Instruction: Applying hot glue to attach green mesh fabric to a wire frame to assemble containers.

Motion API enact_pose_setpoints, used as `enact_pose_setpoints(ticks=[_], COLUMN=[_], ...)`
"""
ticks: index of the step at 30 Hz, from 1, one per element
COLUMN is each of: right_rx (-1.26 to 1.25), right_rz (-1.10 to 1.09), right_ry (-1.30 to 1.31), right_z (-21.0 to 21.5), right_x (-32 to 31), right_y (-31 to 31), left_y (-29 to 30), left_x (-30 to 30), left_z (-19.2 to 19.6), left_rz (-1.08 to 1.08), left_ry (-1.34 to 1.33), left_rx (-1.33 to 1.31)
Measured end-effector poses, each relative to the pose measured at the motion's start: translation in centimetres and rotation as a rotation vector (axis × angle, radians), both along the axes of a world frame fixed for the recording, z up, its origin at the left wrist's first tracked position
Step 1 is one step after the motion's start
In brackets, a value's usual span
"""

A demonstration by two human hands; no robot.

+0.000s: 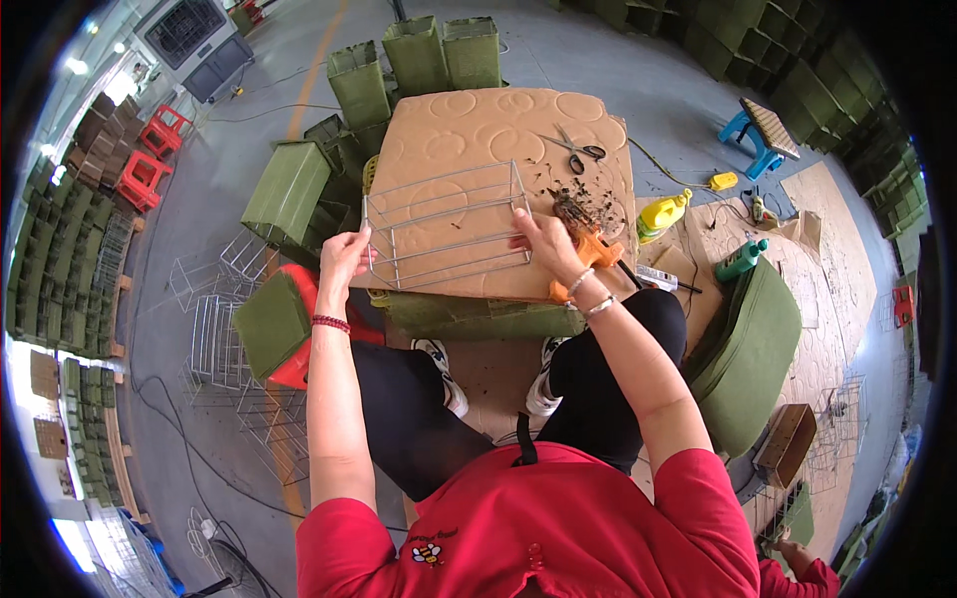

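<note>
Evenly gripped, a wire frame spans both hands

The wire frame (454, 247), box-shaped and silvery, is over the near part of a brown cardboard sheet (439, 125) marked with round impressions. The left hand (345, 259) pinches its left end between thumb and fingers; the right hand (543, 242), well apart from the other, is closed on its right end, the thumb uppermost. Just beside the right forearm is an orange-handled tool (596, 251), with dark scraps (600, 202) scattered behind it and open scissors (573, 156) farther back on the cardboard. To the right, a yellow bottle (660, 216) and a green bottle (742, 259) are on the floor side of the cardboard. Green boxes (415, 58) stand beyond its far edge, and more wire frames (217, 344) are on the floor at left, while another person's hand (795, 554) shows at lower right
</note>
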State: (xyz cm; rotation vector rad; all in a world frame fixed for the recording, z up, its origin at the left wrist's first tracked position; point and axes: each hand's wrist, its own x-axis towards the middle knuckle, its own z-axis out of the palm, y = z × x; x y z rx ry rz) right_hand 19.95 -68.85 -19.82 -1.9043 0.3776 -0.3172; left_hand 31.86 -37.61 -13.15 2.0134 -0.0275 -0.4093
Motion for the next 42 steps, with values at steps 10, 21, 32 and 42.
enact_pose_setpoints(ticks=[10, 21, 32, 42], right_rx=[0.495, 0.518, 0.476, 0.58], right_rz=[0.119, -0.105, -0.224, -0.333], right_ry=[-0.107, -0.289, -0.423, -0.444], right_z=[0.4, 2.6, 7.2, 8.7], right_x=[1.4, 0.3, -2.0, -6.3], right_y=[4.7, 0.4, -3.3, -11.3], left_y=[5.3, 0.5, -4.3, -12.9], left_x=[-0.2, -1.0, -0.9, -3.7], left_z=[-0.5, 1.0, 2.2, 3.9], left_rz=[-0.091, -0.344, -0.395, -0.539], left_ry=[0.117, 0.023, -0.054, -0.181], left_rx=[-0.277, -0.521, -0.612, -0.58])
